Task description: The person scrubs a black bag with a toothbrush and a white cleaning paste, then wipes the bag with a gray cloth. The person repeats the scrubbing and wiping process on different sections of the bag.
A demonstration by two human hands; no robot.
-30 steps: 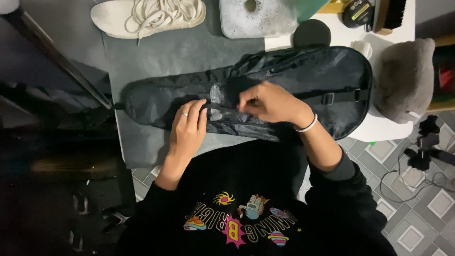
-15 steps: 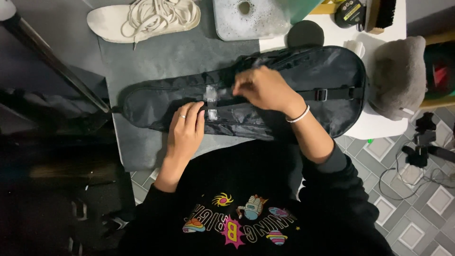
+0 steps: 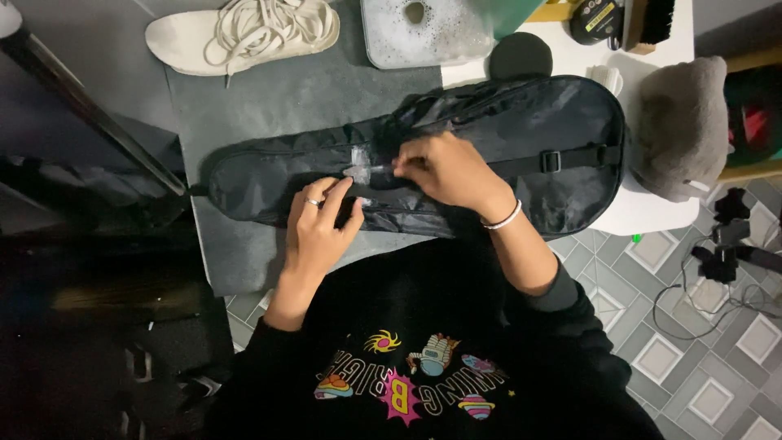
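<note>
Now, a long black bag [image 3: 521, 138] under both hands.
Shiny, creased fabric with a pale smear lies across the mat [image 3: 244, 106]; left hand [image 3: 319, 228] presses flat, fingers spread; right hand [image 3: 444, 167] pinches something small, unclear.

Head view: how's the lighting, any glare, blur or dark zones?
Head view: light falls unevenly, bright on the white tabletop and white shoe, very dark down the left side where little can be made out; the black bag shows soft sheen and a pale glint beside the right hand; the left hand is sharp, no motion blur; straight edges bend slightly near the corners.
</note>
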